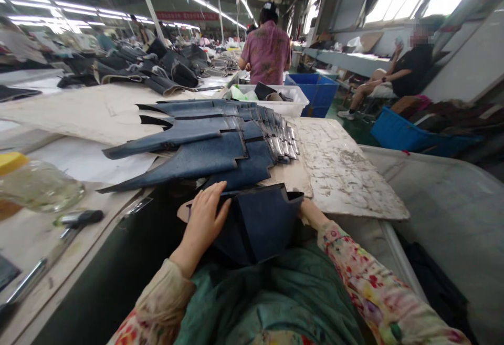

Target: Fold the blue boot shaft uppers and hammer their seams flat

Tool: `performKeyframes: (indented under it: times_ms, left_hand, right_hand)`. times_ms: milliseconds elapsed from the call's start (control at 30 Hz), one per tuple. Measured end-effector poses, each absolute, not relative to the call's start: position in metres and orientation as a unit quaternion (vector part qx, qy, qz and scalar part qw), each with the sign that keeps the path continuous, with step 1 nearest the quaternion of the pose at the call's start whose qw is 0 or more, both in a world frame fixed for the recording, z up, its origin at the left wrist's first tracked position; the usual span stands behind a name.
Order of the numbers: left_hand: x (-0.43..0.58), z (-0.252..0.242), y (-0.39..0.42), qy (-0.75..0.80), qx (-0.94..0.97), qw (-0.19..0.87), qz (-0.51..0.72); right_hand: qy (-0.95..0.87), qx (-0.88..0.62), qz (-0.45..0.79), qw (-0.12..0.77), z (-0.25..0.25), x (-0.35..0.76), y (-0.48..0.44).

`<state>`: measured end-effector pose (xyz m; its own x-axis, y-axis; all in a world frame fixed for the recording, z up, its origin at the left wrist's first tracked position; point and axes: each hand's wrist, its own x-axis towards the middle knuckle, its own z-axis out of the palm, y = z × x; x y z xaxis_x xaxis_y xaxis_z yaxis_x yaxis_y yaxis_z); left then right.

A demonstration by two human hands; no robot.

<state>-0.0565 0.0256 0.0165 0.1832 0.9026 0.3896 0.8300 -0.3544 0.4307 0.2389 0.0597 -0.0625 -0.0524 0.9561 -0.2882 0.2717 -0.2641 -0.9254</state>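
A dark blue leather piece (263, 224) with a black strip down it is tilted over my lap, at the near edge of the work board. My left hand (205, 219) lies on its left part, fingers stretched out and the thumb apart. At its right corner, my right hand (313, 212) grips the edge; most of those fingers are hidden behind the leather. A tan bit (183, 211) shows beside my left hand. Just beyond, similar blue leather pieces (205, 153) lie overlapped in rows, with shiny strips (281, 143) at their right ends.
A worn white board (342, 169) reaches right. On the left are a yellow-lidded jar (39, 185) and a hammer-like tool (84, 218). Behind stand a white bin (289, 104), a blue bin (315, 90) and a person in a pink shirt (268, 51). Another person (409, 66) sits right.
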Motion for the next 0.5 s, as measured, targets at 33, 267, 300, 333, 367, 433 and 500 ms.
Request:
performKeyframes:
  times_ms: [33,267,300,333,367,433,500]
  left_hand:
    - [-0.043,0.017,0.03,0.549,0.786,0.057,0.279]
    - [-0.011,-0.008,0.04,0.519,0.829,0.069,0.198]
    - [-0.012,-0.01,0.039,0.518,0.83,0.067,0.198]
    - [-0.013,-0.011,0.038,0.516,0.831,0.066,0.199]
    - [-0.014,-0.011,0.037,0.512,0.833,0.067,0.2]
    - [-0.016,-0.009,0.035,0.504,0.837,0.07,0.203]
    - [-0.017,-0.007,0.033,0.497,0.839,0.069,0.209]
  right_hand:
    - [-0.5,-0.604,0.516,0.345,-0.056,0.243,0.064]
    - [-0.52,-0.557,0.529,0.373,-0.02,0.253,0.062]
    - [-0.522,-0.558,0.532,0.365,-0.022,0.252,0.059]
    - [-0.523,-0.558,0.535,0.358,-0.024,0.251,0.057]
    - [-0.528,-0.556,0.537,0.354,-0.026,0.251,0.055]
    - [-0.542,-0.545,0.537,0.348,-0.029,0.25,0.057]
    - [-0.557,-0.536,0.531,0.346,-0.029,0.248,0.066]
